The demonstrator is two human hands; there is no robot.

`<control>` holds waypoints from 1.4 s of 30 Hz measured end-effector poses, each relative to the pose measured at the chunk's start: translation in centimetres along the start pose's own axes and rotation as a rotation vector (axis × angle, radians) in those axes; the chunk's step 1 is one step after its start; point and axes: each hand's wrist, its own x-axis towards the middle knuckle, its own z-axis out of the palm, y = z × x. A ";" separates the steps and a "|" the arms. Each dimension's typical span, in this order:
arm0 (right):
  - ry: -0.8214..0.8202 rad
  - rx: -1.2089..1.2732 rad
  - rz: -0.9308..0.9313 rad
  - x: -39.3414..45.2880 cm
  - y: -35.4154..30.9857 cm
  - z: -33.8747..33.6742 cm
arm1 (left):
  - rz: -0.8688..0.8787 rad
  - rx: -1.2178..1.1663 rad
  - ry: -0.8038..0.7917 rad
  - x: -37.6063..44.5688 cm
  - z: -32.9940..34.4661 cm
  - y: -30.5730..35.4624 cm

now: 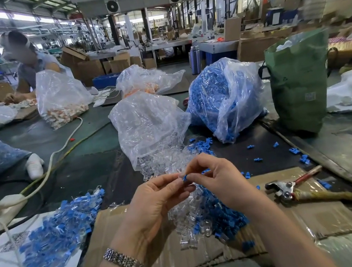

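Blue plug (pixel 184 177) pinched by right hand (pixel 216 178), clear shell (pixel 179 175) pinched by left hand (pixel 157 197), palms facing inward.

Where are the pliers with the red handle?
In the head view, the pliers lie on the cardboard at the right, just right of the right hand.

My left grip (pixel 157 196) has a clear cap (pixel 180 175), my right grip (pixel 219 179) a blue plug (pixel 184 177). Under both, the loose heap (pixel 207 218) mixes clear and blue on brown cardboard (pixel 300 226). Left of my left grip, the finished pile (pixel 54 233) shows blue inside clear. Beyond stand a clear bag (pixel 146 126), a blue-filled bag (pixel 216 90) and a green sack (pixel 296 82). Right of my right grip, the grey pliers (pixel 281 188) have one red handle.
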 end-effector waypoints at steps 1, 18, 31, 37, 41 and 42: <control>0.000 -0.009 0.001 0.0 0.0 0.0 | 0.003 0.001 0.002 0.1 0.0 0.0; -0.041 -0.682 0.329 -0.9 -1.3 -7.4 | -0.046 -0.152 -0.038 0.3 -1.2 -0.6; -0.335 -1.174 0.684 -5.1 1.1 -13.3 | -0.033 -0.177 -0.048 0.4 -1.0 -0.5; -0.149 -1.075 0.563 -4.7 -0.1 -12.7 | -0.021 -0.236 -0.054 0.6 -1.3 -0.4; 0.035 -0.643 0.487 -3.4 -1.8 -12.1 | -0.008 -0.195 -0.105 0.6 -1.4 -0.3; 0.037 -0.477 0.506 -3.1 -2.4 -11.6 | -0.002 -0.181 -0.109 0.6 -1.4 -0.3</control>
